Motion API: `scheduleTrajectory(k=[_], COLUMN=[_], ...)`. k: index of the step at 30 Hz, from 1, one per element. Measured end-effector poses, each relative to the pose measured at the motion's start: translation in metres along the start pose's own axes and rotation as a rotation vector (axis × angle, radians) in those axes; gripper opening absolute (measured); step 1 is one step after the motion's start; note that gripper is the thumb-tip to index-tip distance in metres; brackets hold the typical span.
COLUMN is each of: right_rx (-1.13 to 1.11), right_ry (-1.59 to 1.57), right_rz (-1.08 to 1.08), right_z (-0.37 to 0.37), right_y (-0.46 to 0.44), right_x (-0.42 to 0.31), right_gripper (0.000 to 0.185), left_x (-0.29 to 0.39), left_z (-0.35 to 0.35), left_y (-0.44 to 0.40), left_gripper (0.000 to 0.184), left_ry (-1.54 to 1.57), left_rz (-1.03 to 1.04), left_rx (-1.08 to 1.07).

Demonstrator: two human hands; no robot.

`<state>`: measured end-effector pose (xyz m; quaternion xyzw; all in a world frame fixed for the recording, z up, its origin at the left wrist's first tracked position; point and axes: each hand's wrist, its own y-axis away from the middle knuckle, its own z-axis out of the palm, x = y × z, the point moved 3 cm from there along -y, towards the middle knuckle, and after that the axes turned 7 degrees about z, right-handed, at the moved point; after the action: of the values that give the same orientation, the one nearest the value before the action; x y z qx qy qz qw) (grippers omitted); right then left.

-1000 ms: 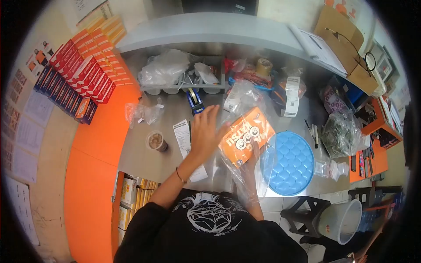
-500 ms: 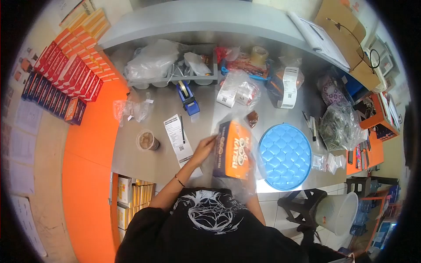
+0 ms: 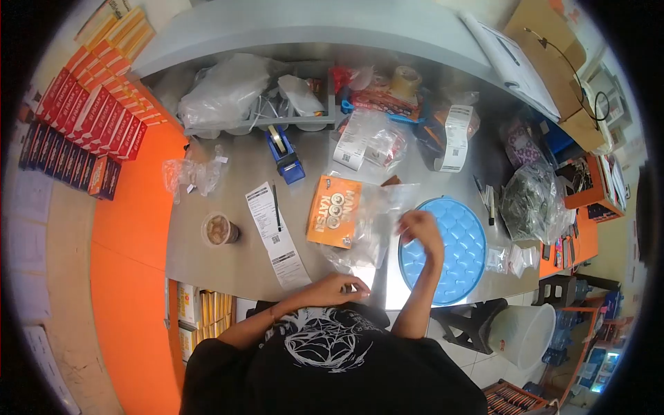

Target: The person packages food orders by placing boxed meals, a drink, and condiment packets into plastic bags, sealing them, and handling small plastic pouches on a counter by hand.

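Note:
An orange and dark box (image 3: 335,211) lies flat on the metal table inside a clear plastic bag (image 3: 373,228), whose loose end spreads to the right. My left hand (image 3: 339,288) rests low at the table's front edge, just below the bag, its fingers loosely bent and apart with nothing seen in them. My right hand (image 3: 422,232) is raised beside the bag's loose end, over a round blue quilted-pattern disc (image 3: 453,252). Its fingers are curled together and slightly blurred; whatever they hold is too small to make out.
Left of the box are a long printed receipt (image 3: 273,232) with a pen (image 3: 277,207), a drink cup (image 3: 220,229) and a blue tape dispenser (image 3: 286,158). Bagged goods with labels (image 3: 370,142) and a grey tray (image 3: 297,123) line the back. Pens and a dark plastic bundle (image 3: 532,200) lie right.
The bagged box has gone from being held up to lying flat on the table. My left hand has come off it and drawn back; my right hand has emerged to its right.

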<state>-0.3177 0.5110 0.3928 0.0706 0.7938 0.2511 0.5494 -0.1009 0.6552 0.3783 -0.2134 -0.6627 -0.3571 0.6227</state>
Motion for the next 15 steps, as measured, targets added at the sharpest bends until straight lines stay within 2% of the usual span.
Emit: scheduleTrajectory(k=[1,2,3,4,5,6,7,8,9,10,11,12,14,15], right_rx=[0.305,0.598,0.892,0.887,0.926,0.956,0.946,0.785,0.625,0.618,0.707,0.794,0.905,0.899], right_ry=[-0.037,0.077,0.193,0.192,0.345,0.498,0.498,0.391,0.285,0.284,0.196,0.106,-0.165,-0.161], right_rz=[-0.017,-0.091,-0.169,-0.174,-0.365,-0.557,-0.561,-0.458,-0.355,-0.361,-0.456,-0.548,-0.567,-0.569], right_z=[-0.020,-0.030,-0.031,-0.022,-0.008,0.002,0.003,0.004,0.006,0.006,0.004,0.002,0.003,0.009], right_y=[-0.017,-0.049,-0.081,-0.110,-0.132,-0.141,-0.146,-0.151,-0.155,-0.150,-0.124,-0.093,-0.021,0.006], right_x=[0.009,0.027,0.047,0.066,0.076,0.079,0.080,0.080,0.081,0.081,0.067,0.052,0.013,-0.001], right_gripper=[0.025,0.024,0.023,0.023,0.022,0.024,0.024,0.024,0.024,0.024,0.022,0.019,0.012,0.012], left_x=[0.022,0.036,0.048,0.054,0.060,0.056,0.044,0.039,0.035,0.026,0.019,0.016,0.003,0.001], left_z=[-0.004,-0.007,-0.005,-0.006,-0.010,-0.016,-0.026,-0.035,-0.039,-0.047,-0.056,-0.063,-0.074,-0.075], left_y=[0.004,0.008,0.010,0.006,0.002,-0.002,-0.007,-0.009,-0.008,-0.008,-0.006,-0.003,0.003,0.009], left_gripper=[0.023,0.024,0.027,0.031,0.034,0.034,0.038,0.042,0.042,0.042,0.043,0.043,0.049,0.049], left_ry=[-0.196,-0.397,-0.700,-1.010,-1.324,-1.325,-1.354,-1.379,-1.380,-1.247,-1.110,-1.110,-0.713,-0.709], left_rz=[0.081,0.159,0.356,0.383,0.399,0.390,0.257,0.122,0.114,-0.057,-0.221,-0.227,-0.177,-0.178], left_rx=[0.197,0.389,0.664,0.764,0.857,0.863,0.904,0.941,0.948,0.893,0.833,0.838,0.802,0.807])
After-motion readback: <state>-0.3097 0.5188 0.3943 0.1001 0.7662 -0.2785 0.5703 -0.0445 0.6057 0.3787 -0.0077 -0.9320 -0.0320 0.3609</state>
